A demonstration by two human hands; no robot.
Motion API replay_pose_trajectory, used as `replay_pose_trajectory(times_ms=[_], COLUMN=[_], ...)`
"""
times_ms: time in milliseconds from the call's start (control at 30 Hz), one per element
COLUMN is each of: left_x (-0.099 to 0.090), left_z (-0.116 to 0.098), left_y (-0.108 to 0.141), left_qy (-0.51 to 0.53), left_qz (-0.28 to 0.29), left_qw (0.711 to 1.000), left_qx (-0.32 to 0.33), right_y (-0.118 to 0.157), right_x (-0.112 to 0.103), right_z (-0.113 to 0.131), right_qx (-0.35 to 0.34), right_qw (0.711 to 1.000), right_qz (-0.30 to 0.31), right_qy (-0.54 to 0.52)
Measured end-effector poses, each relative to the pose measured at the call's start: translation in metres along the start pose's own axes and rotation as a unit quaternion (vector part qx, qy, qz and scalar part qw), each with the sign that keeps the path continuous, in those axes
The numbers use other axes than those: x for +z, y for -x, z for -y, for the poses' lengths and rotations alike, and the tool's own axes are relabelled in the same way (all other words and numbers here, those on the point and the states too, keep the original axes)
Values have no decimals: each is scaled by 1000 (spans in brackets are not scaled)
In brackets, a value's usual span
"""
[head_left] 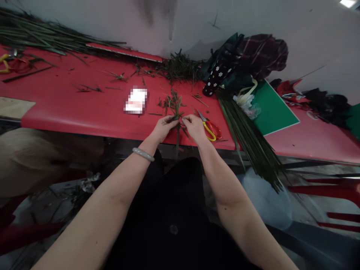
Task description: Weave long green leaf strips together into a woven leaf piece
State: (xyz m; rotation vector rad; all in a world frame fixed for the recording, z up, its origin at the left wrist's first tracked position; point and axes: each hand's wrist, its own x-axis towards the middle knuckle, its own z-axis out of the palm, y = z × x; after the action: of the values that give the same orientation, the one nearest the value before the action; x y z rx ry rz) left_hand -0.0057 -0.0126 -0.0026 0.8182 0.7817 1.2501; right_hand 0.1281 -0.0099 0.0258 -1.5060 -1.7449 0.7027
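Note:
Both hands meet near the front edge of the red table [109, 123] around a small green leaf weave [177, 117], whose strips stick out several ways. My left hand [165, 128], with a pale bangle on the wrist, pinches its left side. On the other side, the fingertips of my right hand [194, 126] close on the weave's right part; the exact grip is too small to tell. Scissors with red and yellow handles [212, 130] lie just right of my right hand. Loose leaf scraps [172, 101] lie behind the weave.
A blurred bright phone-like rectangle [136, 100] lies left of the hands. Long leaves [250, 138] overhang the front edge at right, near a flowered bottle [216, 77] and green board [274, 108]. More leaves [50, 35] and another pair of scissors [17, 64] are back left.

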Motion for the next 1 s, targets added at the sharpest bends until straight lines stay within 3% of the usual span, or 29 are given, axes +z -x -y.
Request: replay_pose_trajectory(times_ms=[100, 267, 367, 500, 667, 800, 1000], left_x=[0, 2, 3, 0, -1, 1, 1], left_z=[2, 3, 2, 1, 1, 0, 0], left_y=[-3, -5, -4, -2, -2, -3, -4], left_qy=[34, 61, 59, 6, 4, 16, -1], left_qz=[-22, -49, -51, -14, -16, -18, -14], left_qw=[999, 997, 997, 1000, 1000, 1000, 1000], left_qx=[7, 24, 23, 1, 9, 2, 15], right_y=[2, 13, 15, 16, 20, 19, 17], right_x=[5, 9, 12, 9, 2, 0, 0], right_z=[-19, -39, -38, -29, -21, -23, -24], right_qx=[43, 77, 95, 119, 110, 94, 20], right_qw=[996, 994, 990, 980, 967, 970, 994], right_qz=[-19, -27, -23, -18, 49, 95, 78], right_qy=[-70, -74, -97, -157, -223, -204, -70])
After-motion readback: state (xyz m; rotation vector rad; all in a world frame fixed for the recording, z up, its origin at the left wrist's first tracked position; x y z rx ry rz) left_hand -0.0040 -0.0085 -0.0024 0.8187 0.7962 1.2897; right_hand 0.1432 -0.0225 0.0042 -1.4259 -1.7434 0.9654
